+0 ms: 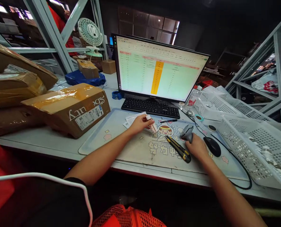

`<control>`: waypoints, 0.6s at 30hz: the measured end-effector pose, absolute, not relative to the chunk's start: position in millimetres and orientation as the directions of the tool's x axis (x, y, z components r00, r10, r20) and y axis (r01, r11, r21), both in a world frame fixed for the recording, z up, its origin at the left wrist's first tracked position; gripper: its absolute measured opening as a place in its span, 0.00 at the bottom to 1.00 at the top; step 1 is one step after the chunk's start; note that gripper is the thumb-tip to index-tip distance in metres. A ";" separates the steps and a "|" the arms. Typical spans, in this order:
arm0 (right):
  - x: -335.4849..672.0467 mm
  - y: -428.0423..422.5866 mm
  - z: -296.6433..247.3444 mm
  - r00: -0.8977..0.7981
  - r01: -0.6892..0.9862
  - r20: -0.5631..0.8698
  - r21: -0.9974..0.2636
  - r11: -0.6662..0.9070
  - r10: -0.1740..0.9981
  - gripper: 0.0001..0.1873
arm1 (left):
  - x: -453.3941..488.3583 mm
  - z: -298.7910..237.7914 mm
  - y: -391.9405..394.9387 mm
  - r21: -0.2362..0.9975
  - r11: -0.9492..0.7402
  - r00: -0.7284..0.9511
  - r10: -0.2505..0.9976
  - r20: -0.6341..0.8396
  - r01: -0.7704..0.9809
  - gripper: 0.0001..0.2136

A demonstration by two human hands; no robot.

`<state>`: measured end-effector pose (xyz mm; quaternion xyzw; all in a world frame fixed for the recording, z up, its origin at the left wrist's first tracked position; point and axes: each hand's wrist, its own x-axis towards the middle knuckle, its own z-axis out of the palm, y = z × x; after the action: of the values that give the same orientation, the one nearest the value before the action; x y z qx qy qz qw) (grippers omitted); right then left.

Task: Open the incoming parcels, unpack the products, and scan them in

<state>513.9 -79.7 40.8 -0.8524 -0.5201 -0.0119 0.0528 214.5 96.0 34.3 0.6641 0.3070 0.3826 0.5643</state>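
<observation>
Over the desk mat (131, 154), my left hand (140, 122) is closed around a small white-capped bottle (153, 127) with a pale printed label, held tilted. White paper slips (133, 118) lie just behind that hand. My right hand (197, 146) grips a grey handheld barcode scanner (187, 132), its head pointing away and to the left. Between the hands a yellow and black utility knife (178, 148) lies on the mat. A black pen (169, 120) rests farther back, and a black mouse (212, 146) sits right of my right hand.
A monitor (154, 69) showing a spreadsheet stands behind a black keyboard (151, 108). Cardboard boxes (69, 110) crowd the left side. At right, white plastic baskets (239, 135) hold several bottles. The scanner's black cable (245, 170) curls near the front edge. A fan (90, 33) stands back left.
</observation>
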 end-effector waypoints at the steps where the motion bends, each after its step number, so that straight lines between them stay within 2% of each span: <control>1: 510.3 -80.3 48.7 0.469 0.883 0.061 -0.069 -0.465 0.881 0.25 | 215.0 34.7 93.9 0.982 -0.188 0.481 0.862 0.160 0.010 0.25; 4: 500.8 -92.4 79.1 0.367 0.920 0.033 -0.163 -0.357 0.930 0.19 | 217.9 36.6 84.8 0.939 -0.266 0.350 0.919 0.180 0.217 0.21; 7: 481.6 -110.9 106.4 0.089 0.922 -0.009 -0.378 -0.086 0.996 0.15 | 225.5 37.8 74.8 0.849 -0.329 0.306 0.929 0.211 0.414 0.21; 9: 463.5 -120.1 116.2 -0.033 0.904 -0.039 -0.428 0.014 0.999 0.13 | 232.6 37.6 69.4 0.809 -0.354 0.306 0.925 0.227 0.469 0.21; 14: 431.4 -124.2 116.3 -0.029 0.964 -0.075 -0.267 0.008 0.997 0.07 | 244.5 36.0 59.8 0.757 -0.377 0.311 0.920 0.240 0.534 0.21; 18: 432.8 -121.6 114.7 -0.032 0.973 -0.047 -0.228 0.020 0.998 0.07 | 244.4 36.1 54.6 0.743 -0.386 0.339 0.913 0.225 0.547 0.25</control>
<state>432.8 -121.6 114.7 -0.6930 -0.7113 0.0991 0.0631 244.4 54.6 36.1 0.7674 0.4756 0.3227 0.2842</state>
